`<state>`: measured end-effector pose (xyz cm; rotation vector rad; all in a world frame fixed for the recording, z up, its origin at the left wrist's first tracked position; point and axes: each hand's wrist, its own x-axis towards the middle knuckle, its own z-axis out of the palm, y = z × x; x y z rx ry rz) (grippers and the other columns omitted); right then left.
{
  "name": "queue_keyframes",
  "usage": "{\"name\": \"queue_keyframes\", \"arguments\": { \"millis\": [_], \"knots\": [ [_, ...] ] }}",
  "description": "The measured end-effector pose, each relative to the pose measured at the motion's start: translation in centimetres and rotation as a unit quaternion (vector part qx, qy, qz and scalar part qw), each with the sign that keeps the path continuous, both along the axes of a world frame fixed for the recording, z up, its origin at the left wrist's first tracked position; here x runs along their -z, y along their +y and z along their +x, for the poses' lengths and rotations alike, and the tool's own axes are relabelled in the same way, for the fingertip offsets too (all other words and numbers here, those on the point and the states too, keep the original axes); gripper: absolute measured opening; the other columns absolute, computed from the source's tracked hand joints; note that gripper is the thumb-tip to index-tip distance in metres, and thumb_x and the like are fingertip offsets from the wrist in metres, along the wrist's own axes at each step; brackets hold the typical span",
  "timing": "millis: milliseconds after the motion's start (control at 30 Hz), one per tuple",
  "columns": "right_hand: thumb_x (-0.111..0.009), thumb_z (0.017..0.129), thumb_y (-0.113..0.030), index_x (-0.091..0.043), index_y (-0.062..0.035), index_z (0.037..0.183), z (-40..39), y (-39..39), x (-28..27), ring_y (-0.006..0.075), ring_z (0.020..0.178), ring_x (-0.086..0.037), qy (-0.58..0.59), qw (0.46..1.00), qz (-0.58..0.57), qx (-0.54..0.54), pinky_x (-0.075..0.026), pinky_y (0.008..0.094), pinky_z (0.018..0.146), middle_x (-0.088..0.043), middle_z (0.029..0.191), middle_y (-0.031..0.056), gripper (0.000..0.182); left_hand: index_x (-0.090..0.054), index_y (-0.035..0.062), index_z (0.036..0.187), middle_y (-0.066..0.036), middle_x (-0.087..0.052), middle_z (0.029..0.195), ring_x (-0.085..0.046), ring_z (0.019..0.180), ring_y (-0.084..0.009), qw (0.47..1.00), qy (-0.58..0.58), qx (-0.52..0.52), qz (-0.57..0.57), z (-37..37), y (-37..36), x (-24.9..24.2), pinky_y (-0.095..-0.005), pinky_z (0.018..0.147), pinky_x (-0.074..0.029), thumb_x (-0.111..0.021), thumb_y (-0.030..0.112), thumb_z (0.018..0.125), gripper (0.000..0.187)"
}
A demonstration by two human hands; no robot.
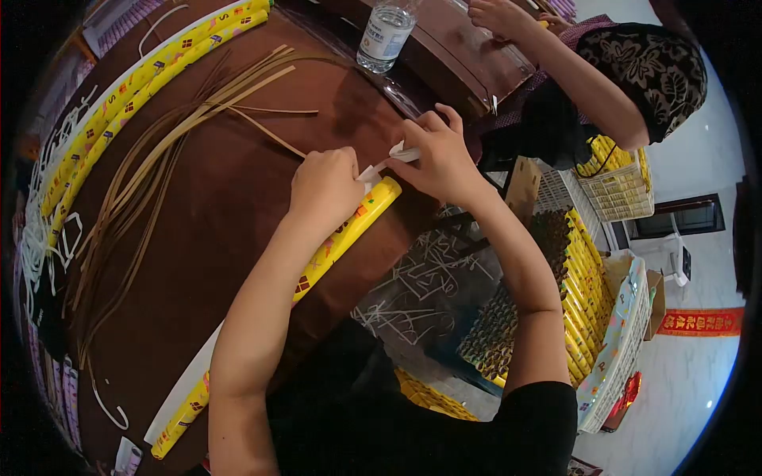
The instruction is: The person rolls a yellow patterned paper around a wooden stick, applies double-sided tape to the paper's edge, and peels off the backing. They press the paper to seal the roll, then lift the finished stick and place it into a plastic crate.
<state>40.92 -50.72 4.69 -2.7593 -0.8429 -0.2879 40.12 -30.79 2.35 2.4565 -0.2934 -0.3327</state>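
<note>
A long yellow roll of printed paper point(341, 246) lies slantwise along the table edge in front of me, running under my left forearm, with a white edge showing lower down. My left hand point(324, 189) is closed beside its upper end, gripping a white strip point(371, 173). From there the strip stretches to my right hand point(436, 155), which pinches its other part between thumb and forefinger, the other fingers curled loosely. Part of the strip is hidden inside both hands. Thin brown strips point(171, 127) lie in a loose bundle left of my hands, one end reaching my left hand.
More yellow rolls point(119, 103) and white cords point(36, 230) lie along the far left edge. A water bottle point(385, 36) stands at the back. Another person's arm point(587, 71) is at the upper right. Crates of yellow tubes point(583, 293) stand right; scraps point(413, 293) litter the floor.
</note>
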Motion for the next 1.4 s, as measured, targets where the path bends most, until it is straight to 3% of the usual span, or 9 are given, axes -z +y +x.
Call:
{"name": "queue_keyframes", "arguments": {
  "millis": [67, 200, 267, 500, 567, 667, 800, 967, 1400],
  "knots": [
    [-0.076, 0.074, -0.027, -0.058, -0.0116, 0.097, 0.2, -0.3, 0.9, 0.0235, 0.088, -0.056, -0.058, 0.998, 0.006, -0.017, -0.027, 0.0529, 0.106, -0.057, 0.075, 0.0037, 0.033, -0.066, 0.0004, 0.087, -0.016, -0.067, 0.082, -0.065, 0.082, -0.0310, 0.997, -0.079, 0.001, -0.024, 0.1, -0.1, 1.0, -0.0401, 0.076, -0.051, -0.068, 0.011, 0.076, 0.016],
    [-0.077, 0.074, -0.027, -0.060, -0.0121, 0.096, 0.4, -0.6, 2.5, 0.0228, 0.088, -0.056, -0.119, 0.992, 0.033, -0.036, -0.028, 0.0523, 0.105, -0.059, 0.078, 0.0031, 0.032, -0.067, 0.0009, 0.088, -0.015, -0.067, 0.081, -0.065, 0.082, -0.0296, 0.996, -0.056, -0.010, -0.064, 0.2, -0.4, 1.1, -0.0392, 0.076, -0.051, -0.068, 0.011, 0.076, 0.015],
    [-0.078, 0.074, -0.025, -0.062, -0.0124, 0.095, 0.3, -0.9, 3.2, 0.0225, 0.094, -0.056, -0.134, 0.989, 0.047, -0.027, -0.029, 0.0512, 0.105, -0.061, 0.084, 0.0024, 0.029, -0.071, 0.0035, 0.081, -0.015, -0.069, 0.083, -0.060, 0.088, -0.0335, 0.994, -0.018, -0.019, -0.107, 0.2, -0.7, 1.1, -0.0417, 0.084, -0.048, -0.066, 0.012, 0.074, 0.012],
    [-0.078, 0.074, -0.025, -0.063, -0.0130, 0.099, 0.8, -1.8, 4.9, 0.0225, 0.106, -0.054, -0.124, 0.990, 0.051, -0.046, -0.031, 0.0471, 0.103, -0.061, 0.095, 0.0024, 0.032, -0.070, 0.0036, 0.086, -0.011, -0.067, 0.083, -0.059, 0.089, -0.0278, 0.994, -0.068, -0.012, -0.087, 0.0, -1.2, 1.3, -0.0390, 0.082, -0.048, -0.067, 0.012, 0.078, 0.012],
    [-0.078, 0.073, -0.020, -0.065, -0.0141, 0.100, 1.1, -1.4, 5.0, 0.0228, 0.108, -0.053, -0.113, 0.987, 0.095, -0.060, -0.032, 0.0451, 0.101, -0.060, 0.101, 0.0035, 0.031, -0.070, 0.0042, 0.085, -0.010, -0.067, 0.085, -0.056, 0.093, -0.0280, 0.992, -0.087, -0.005, -0.091, 0.2, -1.3, 1.9, -0.0392, 0.086, -0.047, -0.067, 0.013, 0.078, 0.011],
    [-0.075, 0.072, -0.013, -0.067, -0.0129, 0.096, 1.0, -0.7, 3.4, 0.0247, 0.109, -0.052, -0.094, 0.988, 0.065, -0.105, -0.034, 0.0414, 0.098, -0.057, 0.108, 0.0046, 0.026, -0.069, 0.0031, 0.084, -0.010, -0.067, 0.086, -0.057, 0.092, -0.0284, 0.992, -0.099, -0.013, -0.079, 0.2, -1.5, 2.2, -0.0393, 0.085, -0.047, -0.067, 0.013, 0.078, 0.012],
    [-0.071, 0.067, -0.007, -0.068, -0.0113, 0.097, 1.5, -0.1, 2.3, 0.0229, 0.105, -0.053, -0.072, 0.985, 0.054, -0.146, -0.037, 0.0430, 0.094, -0.059, 0.104, 0.0039, 0.030, -0.068, 0.0023, 0.083, -0.010, -0.067, 0.085, -0.057, 0.091, -0.0286, 0.992, -0.089, -0.006, -0.085, 0.4, -1.4, 2.2, -0.0387, 0.084, -0.047, -0.067, 0.014, 0.079, 0.013],
    [-0.071, 0.068, -0.009, -0.061, -0.0049, 0.086, 2.4, -0.7, 3.4, 0.0270, 0.096, -0.053, 0.041, 0.977, 0.067, -0.197, -0.045, 0.0357, 0.081, -0.058, 0.102, 0.0076, 0.020, -0.070, 0.0044, 0.078, -0.012, -0.068, 0.078, -0.059, 0.085, -0.0304, 0.985, -0.136, -0.002, -0.110, 0.7, -1.3, 2.7, -0.0416, 0.082, -0.048, -0.067, 0.015, 0.076, 0.011],
    [-0.069, 0.071, -0.003, -0.055, -0.0026, 0.084, 1.6, -0.2, 4.2, 0.0296, 0.093, -0.054, -0.043, 0.969, 0.098, -0.221, -0.048, 0.0375, 0.075, -0.057, 0.099, 0.0091, 0.019, -0.071, 0.0054, 0.082, -0.014, -0.068, 0.083, -0.059, 0.093, -0.0315, 0.990, -0.094, -0.006, -0.106, 1.1, -1.1, 2.8, -0.0432, 0.086, -0.045, -0.063, 0.018, 0.079, 0.015]
  ]
}}
